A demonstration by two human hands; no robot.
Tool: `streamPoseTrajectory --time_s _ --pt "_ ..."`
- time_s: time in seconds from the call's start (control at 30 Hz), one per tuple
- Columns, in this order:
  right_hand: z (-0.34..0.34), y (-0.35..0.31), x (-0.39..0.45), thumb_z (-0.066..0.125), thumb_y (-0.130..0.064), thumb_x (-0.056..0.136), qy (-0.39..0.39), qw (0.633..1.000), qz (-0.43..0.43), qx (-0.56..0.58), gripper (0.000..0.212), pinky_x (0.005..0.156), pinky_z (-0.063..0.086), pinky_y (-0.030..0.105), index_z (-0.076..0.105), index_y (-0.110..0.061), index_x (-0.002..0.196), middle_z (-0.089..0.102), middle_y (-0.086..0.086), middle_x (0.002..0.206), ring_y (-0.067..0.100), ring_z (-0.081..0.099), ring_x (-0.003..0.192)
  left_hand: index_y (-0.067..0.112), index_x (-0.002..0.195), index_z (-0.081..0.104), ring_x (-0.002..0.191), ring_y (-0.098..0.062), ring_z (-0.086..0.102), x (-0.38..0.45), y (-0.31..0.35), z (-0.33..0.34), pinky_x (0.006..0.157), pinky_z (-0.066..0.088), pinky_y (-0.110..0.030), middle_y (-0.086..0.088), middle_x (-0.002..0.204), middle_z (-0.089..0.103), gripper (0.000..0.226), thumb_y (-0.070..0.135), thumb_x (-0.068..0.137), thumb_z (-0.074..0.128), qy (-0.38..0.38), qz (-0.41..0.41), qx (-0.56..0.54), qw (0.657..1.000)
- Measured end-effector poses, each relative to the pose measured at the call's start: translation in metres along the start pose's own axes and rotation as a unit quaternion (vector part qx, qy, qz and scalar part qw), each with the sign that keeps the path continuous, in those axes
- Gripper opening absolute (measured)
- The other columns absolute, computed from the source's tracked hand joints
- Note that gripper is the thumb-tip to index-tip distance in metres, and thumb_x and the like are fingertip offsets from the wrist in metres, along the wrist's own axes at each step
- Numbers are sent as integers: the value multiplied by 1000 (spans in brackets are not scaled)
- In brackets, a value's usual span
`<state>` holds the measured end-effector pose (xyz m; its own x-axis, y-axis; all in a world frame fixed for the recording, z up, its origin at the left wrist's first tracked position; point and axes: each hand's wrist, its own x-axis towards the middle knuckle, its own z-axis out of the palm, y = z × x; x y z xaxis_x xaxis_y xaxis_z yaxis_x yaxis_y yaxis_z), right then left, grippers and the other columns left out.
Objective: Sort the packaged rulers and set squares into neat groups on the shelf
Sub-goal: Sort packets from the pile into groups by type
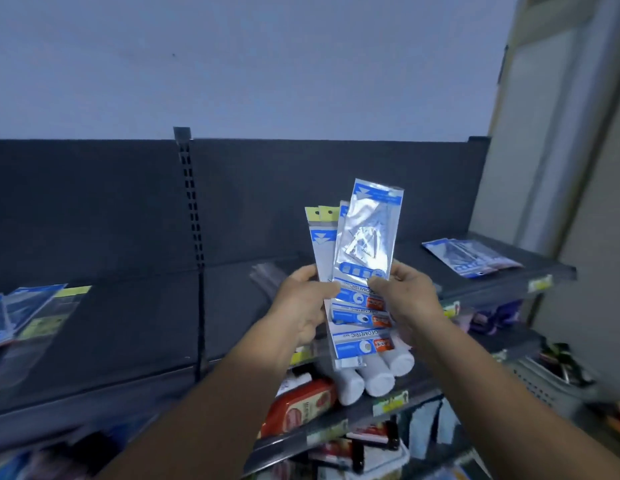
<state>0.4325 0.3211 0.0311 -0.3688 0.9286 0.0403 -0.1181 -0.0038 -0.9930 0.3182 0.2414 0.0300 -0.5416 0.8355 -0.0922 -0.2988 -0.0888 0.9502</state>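
I hold a fanned stack of several blue-and-clear geometry packets (362,308) upright in front of the dark shelf (135,327). My left hand (303,306) grips the stack's left edge. My right hand (407,297) pinches the bottom of the front packet (367,233), which stands higher than the others and shows a set square inside. A pile of similar packets (471,259) lies on the shelf at the right. Another group with yellow tags (31,311) lies at the far left.
A clear empty-looking sleeve (267,275) lies on the shelf behind my left hand. A slotted upright (192,244) divides the shelf's back panel. Lower shelves hold white rolls (371,377), a red pack (301,408) and a grey basket (551,386). A wall panel rises at the right.
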Motion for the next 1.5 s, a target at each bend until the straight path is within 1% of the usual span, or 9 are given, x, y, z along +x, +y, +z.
streamPoseTrajectory --time_s 0.23,0.33,0.47,0.57,0.77,0.97,1.1,1.23,1.5 --pt "-67 0 45 63 -3 88 42 999 20 -9 6 53 58 35 65 -8 91 73 11 80 19 70 58 4 115 56 75 -29 68 43 -19 73 74 57 -45 -16 94 69 29 -10 89 52 -30 -22 -2 999" --pt "-83 1 71 62 -3 89 53 998 19 -12 8 66 60 44 66 -9 93 73 12 85 26 72 71 3 115 58 72 -27 68 69 -25 96 66 58 -40 -16 92 70 25 -4 92 53 -37 -31 -17 999" --pt "-102 -2 114 64 0 87 73 997 14 -16 11 58 58 37 61 -10 92 71 11 83 24 69 66 7 109 59 67 -25 68 111 -27 121 54 57 -34 -13 86 70 22 -4 90 56 -39 -32 -9 999" --pt "-117 -7 148 65 -1 86 95 995 20 -9 14 55 58 36 56 -9 94 70 14 88 26 70 67 9 106 59 70 -26 69 143 -27 140 56 57 -36 -13 90 71 23 -5 88 60 -37 -22 -6 999" --pt "-144 -12 196 64 -7 89 115 993 22 -23 13 69 60 42 58 -8 101 71 14 95 27 73 78 12 105 60 77 -31 72 196 -32 178 66 60 -47 -13 94 72 24 0 86 65 -26 -13 6 1000" --pt "-165 -7 232 64 -9 89 101 992 42 -55 14 79 59 46 59 -8 102 71 13 100 26 72 84 14 107 58 77 -30 72 228 -44 202 68 60 -48 -10 93 72 24 3 87 64 -4 -37 32 999" --pt "-179 -5 257 65 -12 89 80 993 57 -69 19 71 60 40 56 -10 106 68 8 95 21 71 79 14 107 56 75 -28 71 245 -54 217 58 58 -35 -10 94 71 22 5 88 63 21 -46 40 998" --pt "-197 -3 281 65 -4 87 60 994 67 -62 40 65 60 42 46 -21 117 60 1 83 22 70 73 11 101 55 77 -31 70 261 -64 233 62 58 -41 -15 96 70 19 1 87 62 45 -68 27 996" --pt "-239 1 326 66 -1 86 15 993 89 -81 26 66 60 44 59 -15 108 66 11 96 29 71 77 6 88 55 68 -33 66 286 -77 270 64 57 -44 -19 85 67 14 -7 84 60 120 -65 47 990"
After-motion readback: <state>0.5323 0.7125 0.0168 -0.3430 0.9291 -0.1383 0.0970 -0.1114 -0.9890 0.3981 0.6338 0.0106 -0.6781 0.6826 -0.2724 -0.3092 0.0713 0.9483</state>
